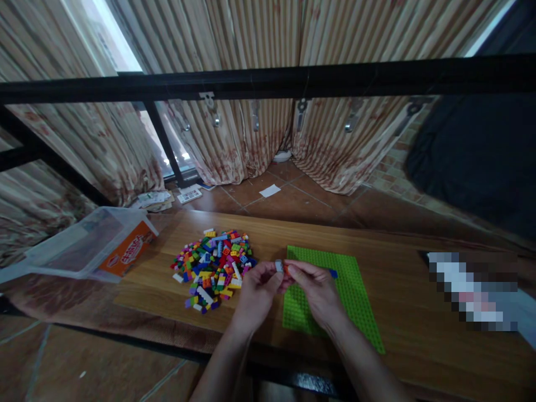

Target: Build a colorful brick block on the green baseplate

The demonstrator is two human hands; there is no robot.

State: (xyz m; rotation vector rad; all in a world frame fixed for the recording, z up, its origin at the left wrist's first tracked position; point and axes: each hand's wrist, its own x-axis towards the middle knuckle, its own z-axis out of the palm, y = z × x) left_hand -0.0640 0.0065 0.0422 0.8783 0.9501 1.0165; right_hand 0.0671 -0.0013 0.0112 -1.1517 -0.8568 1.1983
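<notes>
My left hand [263, 287] pinches a small light-grey toy brick [278, 266] between thumb and fingers. Close against it, my right hand [313, 287] is closed on a small orange-red brick [287, 270]. The two bricks are side by side; whether they are joined I cannot tell. Both hands are above the left edge of a green studded baseplate [355, 301]. Part of a blue brick [333, 273] shows on the plate beyond my right hand. Left of my hands is a heap of mixed coloured bricks [224, 257].
A clear plastic tub [71, 245] with an orange label stands at the left end of the wooden table [176, 312]. On the right lies a pixelated patch. Behind the table are a dark rail [259, 82], curtains [234, 139] and papers on the tiled floor.
</notes>
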